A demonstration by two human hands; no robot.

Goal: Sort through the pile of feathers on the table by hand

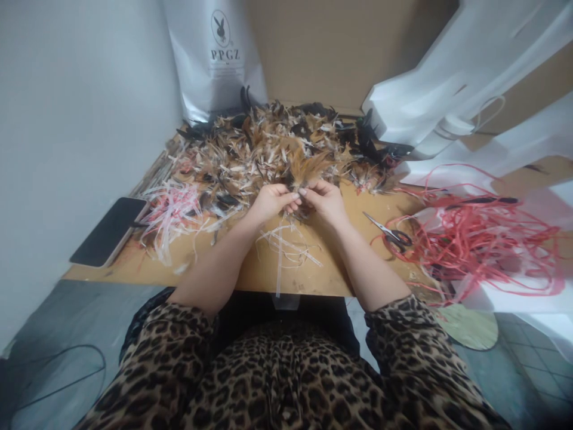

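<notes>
A small bunch of brown feathers (307, 167) stands upright between my hands, its lower ends pinched by the fingertips. My left hand (274, 200) is closed on the base of the bunch from the left. From the right, my right hand (324, 200) closes on the same base, thumb tip close to the other thumb. Right behind them spreads a large heap of brown, white and black feathers (250, 149). Below the hands, thin white strips (290, 245) lie loose on the tabletop, one hanging over its front edge.
Scissors (387, 232) with black handles lie right of my hands, beside a tangle of red plastic strips (474, 239). At left are pink and white strips (172, 209) and a dark phone (110, 232). A silver bag (219, 65) stands behind the heap on the brown table (250, 269).
</notes>
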